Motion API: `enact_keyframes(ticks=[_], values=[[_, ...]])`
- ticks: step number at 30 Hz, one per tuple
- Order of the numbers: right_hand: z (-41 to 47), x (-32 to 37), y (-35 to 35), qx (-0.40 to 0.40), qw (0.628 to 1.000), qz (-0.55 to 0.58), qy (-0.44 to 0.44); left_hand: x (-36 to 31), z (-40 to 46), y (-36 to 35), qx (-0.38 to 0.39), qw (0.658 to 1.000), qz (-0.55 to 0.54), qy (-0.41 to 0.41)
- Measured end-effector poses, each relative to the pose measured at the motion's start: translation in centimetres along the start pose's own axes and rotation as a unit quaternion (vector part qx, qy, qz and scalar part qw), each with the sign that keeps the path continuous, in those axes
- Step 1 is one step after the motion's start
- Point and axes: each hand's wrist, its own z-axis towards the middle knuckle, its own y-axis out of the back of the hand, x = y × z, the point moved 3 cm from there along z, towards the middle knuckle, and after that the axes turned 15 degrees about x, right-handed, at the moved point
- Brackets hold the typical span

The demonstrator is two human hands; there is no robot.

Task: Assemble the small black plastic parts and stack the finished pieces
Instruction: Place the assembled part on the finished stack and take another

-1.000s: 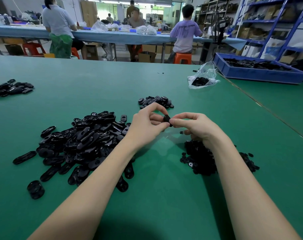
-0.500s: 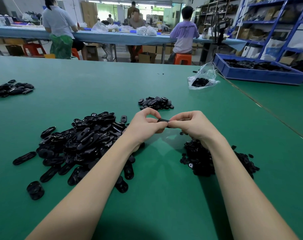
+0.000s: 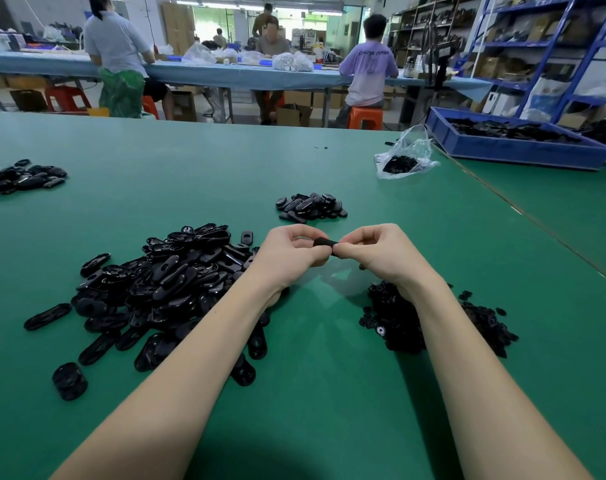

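The part [image 3: 324,242] is held in the air between both hands, above the green surface [image 3: 329,393] and clear of every pile. Only a short dark section shows between the fingertips; whether it is 1 piece or 2 already mated cannot be told.

The left hand [image 3: 291,259] pinches the part's left end, fingers curled round it. The right hand [image 3: 381,256] pinches the right end, thumb and forefinger closed tight on it. Both wrists hover off the surface.

Judgement: the step in hand is the press-fit of an insert into an oval shell. To do it well, the 2 pieces should be squared to each other before force is applied, with pressure from both thumbs directed along 1 line. A skewed push risks a half-seated joint or a piece springing out of the pinch. Seating should be checked by feel on both sides before release.

The shell pile [image 3: 163,282] lies just left of the left forearm. The insert pile [image 3: 398,317] lies under the right wrist. The finished stack [image 3: 310,206] sits beyond the hands, near but apart; that appears the proper place for this piece. A bag [image 3: 403,157] and a blue tray [image 3: 516,150] stand well apart at the far right.
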Motion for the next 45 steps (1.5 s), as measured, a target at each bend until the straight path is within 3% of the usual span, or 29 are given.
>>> enact_keyframes(ticks=[10, 12, 16, 21, 26, 36, 45], values=[[0.1, -0.1, -0.7, -0.044, 0.997, -0.061, -0.007, 1.0, 0.4, -0.1, -0.065, 0.996, 0.064, -0.019], [0.0, -0.1, -0.5, -0.033, 0.999, -0.015, 0.005, 0.4, 0.3, 0.4, -0.031, 0.99, 0.124, -0.058], [-0.3, -0.2, 0.4, -0.008, 1.0, 0.02, -0.004, -0.3, 0.1, 0.7, 0.002, 0.948, 0.302, -0.105], [-0.3, -0.4, 0.9, -0.014, 1.0, -0.023, -0.013, 0.0, 0.9, 1.1, -0.006, 0.921, 0.371, -0.116], [-0.1, -1.3, 2.0, -0.019, 0.998, -0.052, -0.036, -1.0, 5.8, 3.7, -0.114, 0.929, 0.349, -0.046], [-0.3, -1.9, 1.7, 0.015, 0.998, -0.051, -0.027, -2.9, 14.3, 4.8, -0.147, 0.915, 0.368, 0.075], [-0.2, -1.7, 1.6, 0.031, 0.998, -0.055, -0.019, -2.5, 12.8, 5.0, -0.125, 0.954, 0.272, 0.019]])
